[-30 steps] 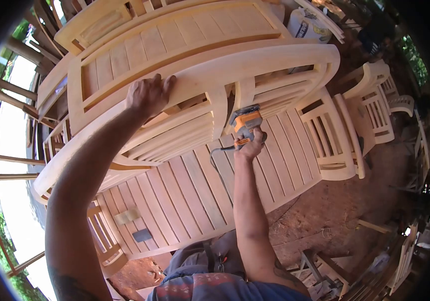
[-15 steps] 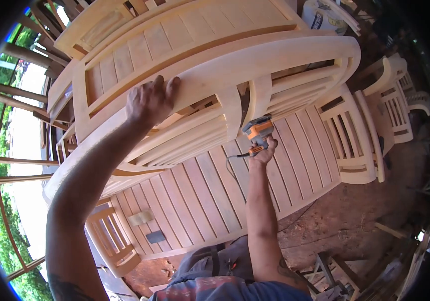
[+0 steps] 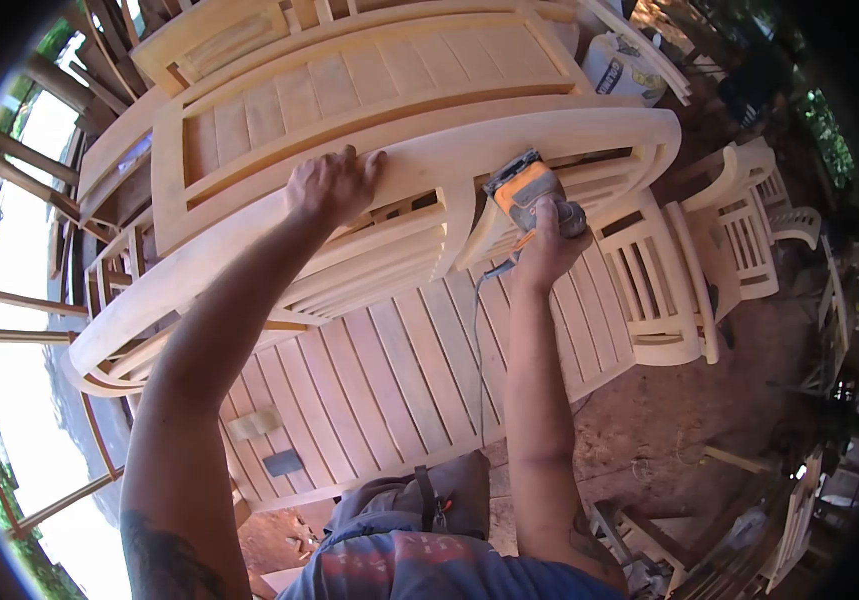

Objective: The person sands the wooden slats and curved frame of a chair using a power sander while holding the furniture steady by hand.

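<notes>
My right hand (image 3: 552, 246) grips an orange and grey electric sander (image 3: 531, 194), its pad edge at the backrest's central upright, just below the curved top rail. A cord (image 3: 476, 340) hangs from the tool over the seat slats. My left hand (image 3: 334, 187) is wrapped over the curved top rail (image 3: 429, 150) of a pale wooden bench. Below lie the bench's slatted seat (image 3: 389, 370) and slatted armrest side (image 3: 659, 275). A dark sanding sheet (image 3: 283, 462) and a pale block (image 3: 254, 425) rest at the seat's left end.
Behind the backrest stands another panelled wooden piece (image 3: 349, 90). A white bucket (image 3: 624, 75) is at the back right. More slatted chairs (image 3: 739, 230) stand on the right, and scrap timber (image 3: 659, 540) lies on the brown dirt floor (image 3: 639, 430).
The sander in my right hand has risen from over the seat to the upper backrest and turned. My left hand stays on the rail. The view has shifted.
</notes>
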`<state>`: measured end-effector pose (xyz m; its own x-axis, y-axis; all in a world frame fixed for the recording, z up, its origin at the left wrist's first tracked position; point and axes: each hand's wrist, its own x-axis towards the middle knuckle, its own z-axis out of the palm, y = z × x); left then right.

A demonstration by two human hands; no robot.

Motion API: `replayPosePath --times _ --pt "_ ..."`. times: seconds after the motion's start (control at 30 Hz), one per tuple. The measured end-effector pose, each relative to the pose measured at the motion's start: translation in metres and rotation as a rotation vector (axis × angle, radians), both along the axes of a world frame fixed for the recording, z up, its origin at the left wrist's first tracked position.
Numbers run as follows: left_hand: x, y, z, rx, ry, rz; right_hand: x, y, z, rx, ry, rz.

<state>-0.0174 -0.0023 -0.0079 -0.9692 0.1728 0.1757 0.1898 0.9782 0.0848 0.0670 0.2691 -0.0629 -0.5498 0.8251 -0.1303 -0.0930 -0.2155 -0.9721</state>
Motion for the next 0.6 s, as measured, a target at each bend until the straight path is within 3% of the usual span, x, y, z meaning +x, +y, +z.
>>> replayPosePath --times 0.13,0.23,0.4,0.6 --pt "-0.005 -0.006 -0.013 -0.017 0.038 -0.060 -0.004 0.009 0.019 0.080 -0.069 0.034" --pt "0.001 -0.001 -0.008 -0.011 0.102 -0.017 0.009 0.005 -0.022 -0.077 0.010 -0.044" --pt "0.002 0.002 0.002 -0.046 -0.050 0.015 0.033 0.007 -0.124 -0.458 0.145 0.033" --pt "-0.004 -0.006 -0.007 -0.096 -0.047 -0.033 0.040 0.006 -0.210 -0.736 0.086 0.068"
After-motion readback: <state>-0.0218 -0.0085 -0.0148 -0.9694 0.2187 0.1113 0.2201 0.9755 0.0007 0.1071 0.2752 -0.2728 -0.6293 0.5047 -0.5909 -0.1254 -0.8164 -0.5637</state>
